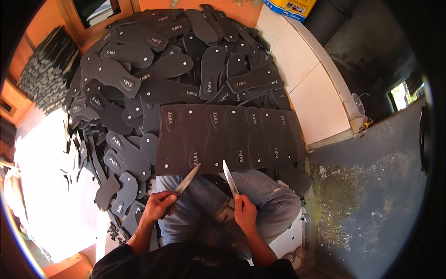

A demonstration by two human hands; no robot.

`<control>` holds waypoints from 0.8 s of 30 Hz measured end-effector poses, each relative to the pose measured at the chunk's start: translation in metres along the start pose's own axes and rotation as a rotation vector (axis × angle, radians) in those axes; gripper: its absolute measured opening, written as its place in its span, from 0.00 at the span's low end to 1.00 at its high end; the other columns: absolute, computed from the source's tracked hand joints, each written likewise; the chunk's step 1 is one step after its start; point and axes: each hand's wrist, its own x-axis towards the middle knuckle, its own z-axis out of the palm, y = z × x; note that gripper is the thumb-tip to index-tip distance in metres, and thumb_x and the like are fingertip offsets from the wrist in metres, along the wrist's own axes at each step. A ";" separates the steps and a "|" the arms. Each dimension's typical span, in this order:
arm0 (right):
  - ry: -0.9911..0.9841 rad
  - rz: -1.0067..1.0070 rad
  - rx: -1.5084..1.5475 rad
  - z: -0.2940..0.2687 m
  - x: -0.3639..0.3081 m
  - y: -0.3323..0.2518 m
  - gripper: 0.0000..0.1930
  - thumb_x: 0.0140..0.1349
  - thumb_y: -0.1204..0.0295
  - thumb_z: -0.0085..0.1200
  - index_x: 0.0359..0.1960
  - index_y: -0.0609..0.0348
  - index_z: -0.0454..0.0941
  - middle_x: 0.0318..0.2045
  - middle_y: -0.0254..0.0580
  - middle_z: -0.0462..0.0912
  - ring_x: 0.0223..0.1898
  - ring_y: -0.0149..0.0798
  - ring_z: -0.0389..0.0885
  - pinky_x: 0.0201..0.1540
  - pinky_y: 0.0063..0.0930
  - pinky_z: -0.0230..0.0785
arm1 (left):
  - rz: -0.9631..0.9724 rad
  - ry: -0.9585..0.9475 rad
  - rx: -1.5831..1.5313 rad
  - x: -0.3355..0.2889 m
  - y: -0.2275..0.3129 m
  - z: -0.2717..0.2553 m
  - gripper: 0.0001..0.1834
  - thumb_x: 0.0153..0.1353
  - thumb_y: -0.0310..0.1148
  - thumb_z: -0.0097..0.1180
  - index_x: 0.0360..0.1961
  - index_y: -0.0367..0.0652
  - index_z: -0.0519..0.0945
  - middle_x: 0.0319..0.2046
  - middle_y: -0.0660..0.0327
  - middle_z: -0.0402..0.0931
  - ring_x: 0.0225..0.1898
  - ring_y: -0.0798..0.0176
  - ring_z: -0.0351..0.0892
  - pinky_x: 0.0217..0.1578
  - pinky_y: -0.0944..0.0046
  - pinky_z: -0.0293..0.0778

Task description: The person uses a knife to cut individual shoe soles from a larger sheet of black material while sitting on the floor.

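My left hand is closed round the handle of a knife, its brownish blade slanting up to the right. A second knife, with a paler, brighter blade, is gripped in my right hand and points up and slightly left. The two blades are apart. Just beyond their tips lies a dark foam sheet marked with several sole outlines, small white dots and printed lettering. Both tips overlap its near edge in this view; whether they touch it I cannot tell. My jeans-clad legs are folded beneath the knives.
A large heap of loose dark shoe soles spreads behind and left of the sheet. Stacked dark pieces stand at the far left. A white tiled ledge and a grey stained wall bound the right side.
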 end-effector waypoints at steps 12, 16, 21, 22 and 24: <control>-0.151 -0.352 0.250 0.003 0.022 -0.012 0.09 0.61 0.64 0.51 0.29 0.55 0.77 0.19 0.44 0.77 0.21 0.43 0.78 0.22 0.31 0.66 | -0.054 0.047 -0.115 -0.038 0.009 0.052 0.19 0.62 0.45 0.51 0.32 0.37 0.80 0.18 0.64 0.76 0.17 0.73 0.72 0.21 0.73 0.68; -0.220 -0.070 0.154 -0.011 0.025 0.013 0.11 0.61 0.63 0.49 0.30 0.56 0.77 0.18 0.45 0.77 0.20 0.45 0.76 0.23 0.32 0.65 | 0.081 0.318 -0.046 -0.035 0.005 0.014 0.17 0.62 0.41 0.53 0.33 0.34 0.81 0.17 0.64 0.75 0.16 0.75 0.70 0.18 0.75 0.65; -0.428 0.161 0.438 0.010 0.006 0.000 0.14 0.63 0.61 0.48 0.30 0.61 0.76 0.15 0.41 0.73 0.18 0.31 0.71 0.22 0.30 0.62 | 0.470 0.371 0.394 -0.009 0.018 0.059 0.15 0.51 0.32 0.64 0.38 0.35 0.81 0.25 0.58 0.79 0.26 0.65 0.76 0.30 0.66 0.72; -0.391 0.161 0.391 0.004 0.010 0.008 0.14 0.63 0.62 0.48 0.29 0.61 0.76 0.15 0.39 0.72 0.18 0.29 0.70 0.22 0.28 0.62 | 0.427 0.435 0.395 -0.009 0.002 0.037 0.14 0.51 0.31 0.64 0.38 0.35 0.81 0.26 0.58 0.80 0.27 0.66 0.76 0.32 0.67 0.72; -0.360 0.263 0.375 -0.016 0.013 0.017 0.12 0.62 0.63 0.49 0.29 0.59 0.77 0.15 0.39 0.74 0.16 0.32 0.72 0.21 0.27 0.63 | 0.287 0.513 0.268 -0.008 -0.011 -0.001 0.13 0.53 0.30 0.62 0.38 0.34 0.81 0.26 0.58 0.80 0.26 0.69 0.76 0.30 0.69 0.72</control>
